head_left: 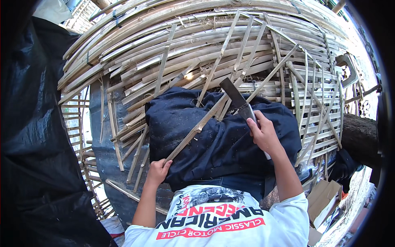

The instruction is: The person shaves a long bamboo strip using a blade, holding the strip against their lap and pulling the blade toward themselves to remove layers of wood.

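A long bamboo strip [193, 132] slants across the dark blue cloth [230, 144] on my lap. My left hand [158, 171] is closed around its near end, by the left edge of the cloth. In my right hand [264, 132] is a knife [236, 96] with a broad dark blade and a pale handle. The blade points up and to the left, just right of the strip's far part; whether it touches the strip I cannot tell. Small pale shavings lie on the cloth.
A big pile of split bamboo [173, 57] lies ahead, several loose strips resting over it. Bamboo slats [323, 119] form a rack at right, near a dark log [360, 133]. A black sheet [41, 136] hangs at left. A cardboard box [323, 201] stands at lower right.
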`<state>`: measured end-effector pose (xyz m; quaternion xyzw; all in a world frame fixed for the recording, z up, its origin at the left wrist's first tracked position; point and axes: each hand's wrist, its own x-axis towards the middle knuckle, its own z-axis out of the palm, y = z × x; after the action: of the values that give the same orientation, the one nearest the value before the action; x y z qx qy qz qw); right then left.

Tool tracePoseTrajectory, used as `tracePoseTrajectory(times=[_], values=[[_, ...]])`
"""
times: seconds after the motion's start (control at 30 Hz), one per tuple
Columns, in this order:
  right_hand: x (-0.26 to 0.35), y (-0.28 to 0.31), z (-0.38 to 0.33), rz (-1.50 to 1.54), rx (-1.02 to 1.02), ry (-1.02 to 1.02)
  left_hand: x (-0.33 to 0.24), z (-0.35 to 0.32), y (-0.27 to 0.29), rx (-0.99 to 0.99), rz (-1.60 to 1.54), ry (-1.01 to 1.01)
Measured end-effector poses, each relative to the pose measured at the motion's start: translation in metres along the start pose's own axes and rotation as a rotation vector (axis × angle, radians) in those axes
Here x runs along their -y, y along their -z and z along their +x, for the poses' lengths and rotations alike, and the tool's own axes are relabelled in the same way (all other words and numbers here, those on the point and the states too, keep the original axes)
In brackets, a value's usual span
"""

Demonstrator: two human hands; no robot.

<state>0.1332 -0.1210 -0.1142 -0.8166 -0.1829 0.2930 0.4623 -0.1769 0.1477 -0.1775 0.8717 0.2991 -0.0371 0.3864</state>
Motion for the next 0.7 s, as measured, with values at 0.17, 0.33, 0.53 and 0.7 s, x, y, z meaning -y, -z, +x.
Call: tracePoseTrajectory(times=[0.17,0.33,0.53,0.7], values=[[-0.013,-0.017,0.004,-0.135,-0.017,0.050,-0.010,0.007,0.001,0.005,0.004,-0.033],[0.014,0.003,0.012,0.140,-0.031,-0.103,-0.005,0.006,0.001,-0.007,-0.027,-0.036],[-0.020,-0.030,-0.002,-0.118,0.081,0.044,-0.007,0.007,0.008,0.023,0.039,-0.050],[-0.018,-0.029,0.009,0.040,-0.116,-0.011,-0.010,0.010,0.002,0.027,0.003,-0.039]])
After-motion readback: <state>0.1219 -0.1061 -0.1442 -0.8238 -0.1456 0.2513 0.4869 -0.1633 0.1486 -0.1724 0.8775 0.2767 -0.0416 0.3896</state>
